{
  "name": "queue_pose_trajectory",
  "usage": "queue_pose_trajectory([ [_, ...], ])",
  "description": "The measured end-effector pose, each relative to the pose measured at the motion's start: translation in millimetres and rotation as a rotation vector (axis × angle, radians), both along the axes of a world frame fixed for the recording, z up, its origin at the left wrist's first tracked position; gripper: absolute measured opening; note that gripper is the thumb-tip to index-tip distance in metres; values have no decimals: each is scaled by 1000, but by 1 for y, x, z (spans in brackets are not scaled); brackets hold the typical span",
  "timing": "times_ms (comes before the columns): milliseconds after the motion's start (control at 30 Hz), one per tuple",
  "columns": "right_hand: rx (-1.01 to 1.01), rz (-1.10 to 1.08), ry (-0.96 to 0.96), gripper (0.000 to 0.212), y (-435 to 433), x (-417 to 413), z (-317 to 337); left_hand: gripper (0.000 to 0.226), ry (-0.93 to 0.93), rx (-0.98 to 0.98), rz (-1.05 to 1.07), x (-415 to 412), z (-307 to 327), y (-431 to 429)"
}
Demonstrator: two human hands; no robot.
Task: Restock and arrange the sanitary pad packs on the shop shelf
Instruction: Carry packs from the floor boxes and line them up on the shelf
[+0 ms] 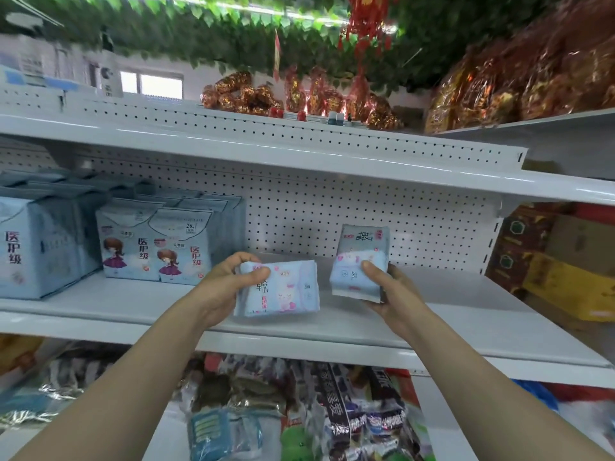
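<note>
My left hand grips a light-blue sanitary pad pack with pink print, held flat over the white middle shelf. My right hand holds a second light-blue pack upright, thumb across its front, just right of the first. Several pad packs with a cartoon girl stand in rows on the left part of the same shelf. A larger blue pack stands at the far left.
The shelf has a pegboard back and bare room behind and right of my hands. Snack bags fill the shelf below. Red and gold decorations sit on top. Cardboard boxes stand at the right.
</note>
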State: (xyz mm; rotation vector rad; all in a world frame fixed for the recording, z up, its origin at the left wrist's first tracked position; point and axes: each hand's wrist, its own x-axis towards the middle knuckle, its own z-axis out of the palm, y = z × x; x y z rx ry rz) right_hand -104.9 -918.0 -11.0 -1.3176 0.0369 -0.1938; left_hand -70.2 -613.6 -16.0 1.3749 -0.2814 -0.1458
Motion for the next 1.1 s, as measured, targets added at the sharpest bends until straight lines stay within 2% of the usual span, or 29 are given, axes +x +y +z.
queue_pose_trajectory([
  [67,5,8,0,66,-2,3,-1,75,7,46,10,-1,-1,0],
  [167,16,20,2,58,-5,6,-4,45,9,46,21,-4,1,-3],
  [233,18,27,-2,63,-8,7,-5,38,24,59,54,-5,2,-4],
  [300,18,33,-6,66,-10,8,-6,58,39,69,61,-6,3,-4],
  [400,31,43,-10,64,-12,11,-7,104,49,121,67,-7,5,-4],
  [500,14,57,-16,52,-12,12,-5,114,62,124,84,-5,4,-4],
  [633,-1,54,-11,53,-12,14,-5,121,52,133,76,-4,4,-5],
  [700,-3,40,1,44,-11,15,-4,122,48,137,76,-3,5,-6],
  [800,-52,6,13,39,-11,18,-6,113,36,138,70,-2,5,-6],
  [967,-110,30,20,54,-17,23,-9,54,56,115,74,5,4,-6],
  [1100,-156,-19,35,61,-14,24,-11,40,77,123,70,7,2,-6],
])
